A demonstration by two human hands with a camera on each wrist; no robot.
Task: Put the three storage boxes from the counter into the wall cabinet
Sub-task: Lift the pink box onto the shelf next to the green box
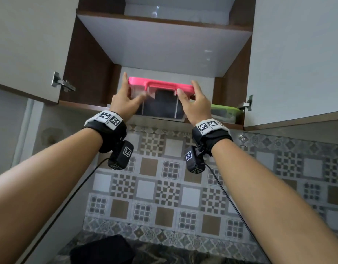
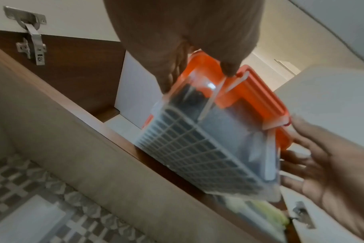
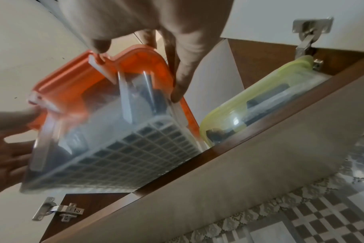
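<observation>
The head view looks up along both forearms into the cabinet [image 1: 164, 44], while both wrist views look up close from below at the same box [image 2: 208, 148]

I see a clear storage box with a pink lid [image 1: 161, 86] in the middle of the frame, tilted, its far end on the wall cabinet [image 1: 84, 73] bottom shelf, the near end overhanging. Dark contents show through; its base is ribbed in a grid. A green-lidded box [image 1: 226, 112] sits right of it, inside.
</observation>
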